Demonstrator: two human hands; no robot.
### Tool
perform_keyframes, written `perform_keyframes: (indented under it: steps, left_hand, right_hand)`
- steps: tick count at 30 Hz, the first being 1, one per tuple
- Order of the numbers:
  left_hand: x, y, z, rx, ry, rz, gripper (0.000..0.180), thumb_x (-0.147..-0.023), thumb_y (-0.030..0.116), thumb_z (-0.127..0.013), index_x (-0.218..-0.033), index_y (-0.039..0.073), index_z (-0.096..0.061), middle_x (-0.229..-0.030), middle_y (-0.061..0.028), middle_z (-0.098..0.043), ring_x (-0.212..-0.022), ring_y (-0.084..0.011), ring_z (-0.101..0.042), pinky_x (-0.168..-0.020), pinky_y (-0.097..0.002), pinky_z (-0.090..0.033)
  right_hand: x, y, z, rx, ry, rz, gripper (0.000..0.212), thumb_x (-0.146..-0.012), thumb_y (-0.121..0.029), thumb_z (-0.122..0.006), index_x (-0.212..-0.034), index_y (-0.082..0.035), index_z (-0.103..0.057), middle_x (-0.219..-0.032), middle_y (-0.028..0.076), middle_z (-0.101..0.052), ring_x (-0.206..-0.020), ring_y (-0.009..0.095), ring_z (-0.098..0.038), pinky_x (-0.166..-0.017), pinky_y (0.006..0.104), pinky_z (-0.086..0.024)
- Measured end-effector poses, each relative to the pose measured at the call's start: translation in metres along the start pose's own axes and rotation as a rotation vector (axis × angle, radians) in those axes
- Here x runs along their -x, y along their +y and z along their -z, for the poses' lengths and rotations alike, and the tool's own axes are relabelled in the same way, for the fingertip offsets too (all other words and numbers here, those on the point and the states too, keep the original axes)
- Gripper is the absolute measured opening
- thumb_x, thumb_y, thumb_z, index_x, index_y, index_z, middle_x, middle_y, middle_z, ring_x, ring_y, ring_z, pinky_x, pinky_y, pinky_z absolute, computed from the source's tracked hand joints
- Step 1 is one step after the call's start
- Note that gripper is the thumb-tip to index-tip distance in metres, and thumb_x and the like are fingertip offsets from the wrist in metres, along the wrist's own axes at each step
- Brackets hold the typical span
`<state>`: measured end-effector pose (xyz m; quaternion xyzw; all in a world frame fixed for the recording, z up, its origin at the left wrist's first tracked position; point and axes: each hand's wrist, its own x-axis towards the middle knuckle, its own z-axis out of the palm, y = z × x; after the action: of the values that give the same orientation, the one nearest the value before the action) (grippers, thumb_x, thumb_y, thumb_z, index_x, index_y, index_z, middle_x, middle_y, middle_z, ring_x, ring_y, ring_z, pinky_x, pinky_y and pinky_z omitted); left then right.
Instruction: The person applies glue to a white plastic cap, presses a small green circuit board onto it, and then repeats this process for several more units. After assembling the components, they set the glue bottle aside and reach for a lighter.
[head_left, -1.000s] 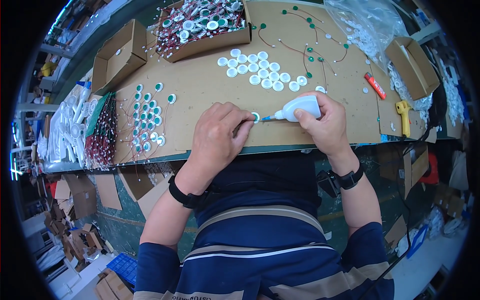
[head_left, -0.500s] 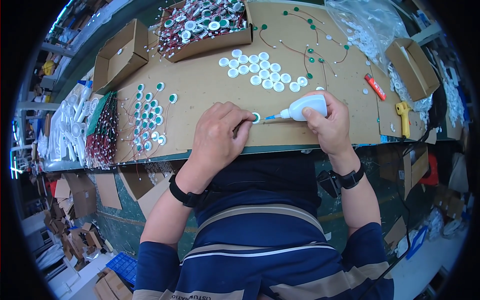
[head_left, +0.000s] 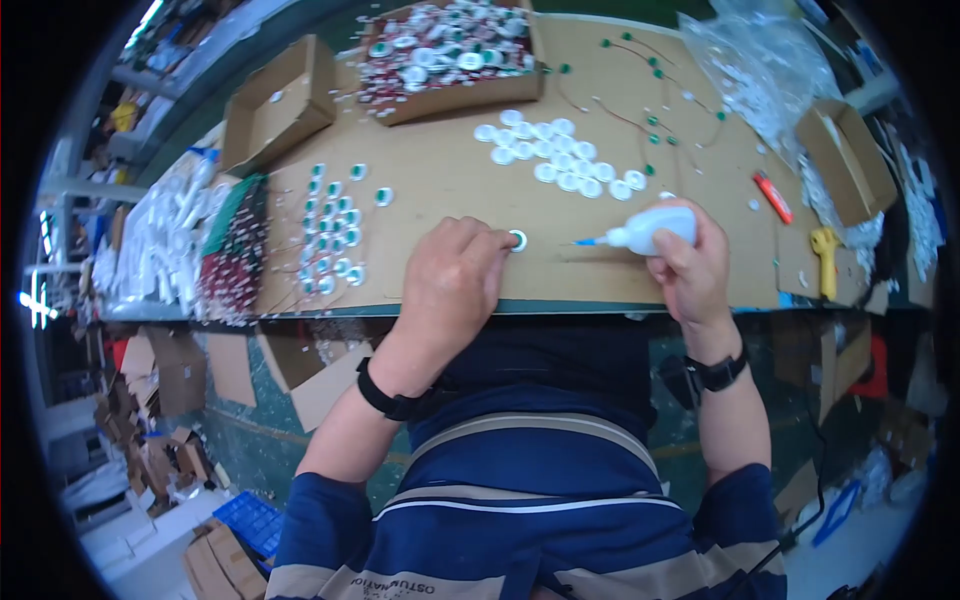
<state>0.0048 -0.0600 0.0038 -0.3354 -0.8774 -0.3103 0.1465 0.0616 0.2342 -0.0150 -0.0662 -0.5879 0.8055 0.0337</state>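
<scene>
Our right hand (head_left: 697, 265), gripping a bottle (head_left: 643, 229), has backed away from the disc (head_left: 519, 240). Our left hand (head_left: 452, 275) touches it, grip unclear.

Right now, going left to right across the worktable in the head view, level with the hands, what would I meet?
White plastic parts, red-wire bundle, grouped green-and-white discs, left hand, single disc, blue bottle tip, right hand, yellow tool.
</scene>
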Motion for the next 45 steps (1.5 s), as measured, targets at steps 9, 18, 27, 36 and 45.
perform_keyframes:
  steps: [9, 18, 27, 36, 45]
  left_hand:
    - [0.025, -0.031, 0.059, -0.41, 0.026, 0.158, 0.007, -0.09, 0.003, -0.076, -0.096, 0.005, -0.079, -0.091, -0.0107, -0.069, -0.086, -0.0323, -0.067, -0.076, -0.0452, -0.054]
    - [0.025, -0.055, 0.077, -0.603, 0.026, 0.263, 0.007, -0.091, 0.007, -0.078, -0.098, 0.006, -0.08, -0.095, -0.011, -0.07, -0.094, -0.033, -0.067, -0.084, -0.0467, -0.054]
    - [0.023, -0.047, 0.097, -0.561, 0.233, 0.259, 0.017, -0.09, 0.006, -0.079, -0.106, 0.009, -0.082, -0.105, -0.0117, -0.071, -0.105, -0.0327, -0.066, -0.092, -0.0476, -0.053]
    - [0.017, 0.038, 0.059, 0.226, -0.057, 0.251, 0.024, -0.09, 0.003, -0.079, -0.114, 0.004, -0.08, -0.118, -0.0153, -0.076, -0.109, -0.0349, -0.073, -0.098, -0.0403, -0.058]
    - [-0.034, 0.098, -0.021, 0.898, -0.42, 0.363, 0.03, -0.107, 0.012, -0.068, -0.131, -0.005, -0.068, -0.12, -0.0123, -0.075, -0.108, -0.0197, -0.072, -0.096, -0.0365, -0.058]
  right_hand:
    - [0.003, 0.002, 0.015, 0.031, -0.02, 0.029, 0.038, -0.1, -0.025, -0.076, -0.125, 0.002, -0.065, -0.101, 0.007, -0.069, -0.068, 0.005, -0.051, -0.056, 0.0196, -0.039]
    - [0.004, 0.003, 0.01, 0.016, -0.001, 0.055, 0.04, -0.099, -0.026, -0.077, -0.126, 0.002, -0.065, -0.099, 0.007, -0.069, -0.066, 0.005, -0.052, -0.056, 0.0196, -0.039]
    - [0.002, 0.009, 0.015, -0.037, 0.006, 0.085, 0.042, -0.1, -0.027, -0.077, -0.127, 0.002, -0.064, -0.099, 0.007, -0.069, -0.066, 0.006, -0.054, -0.056, 0.0203, -0.041]
    - [0.013, 0.007, 0.002, -0.016, 0.021, 0.081, 0.042, -0.099, 0.003, -0.068, -0.139, -0.007, -0.057, -0.125, 0.014, -0.073, -0.101, 0.027, -0.078, -0.086, 0.0403, -0.066]
    - [0.048, -0.017, -0.011, 0.24, 0.014, 0.575, 0.035, -0.095, 0.005, -0.075, -0.127, -0.003, -0.066, -0.136, 0.017, -0.07, -0.129, 0.025, -0.067, -0.113, 0.0419, -0.053]
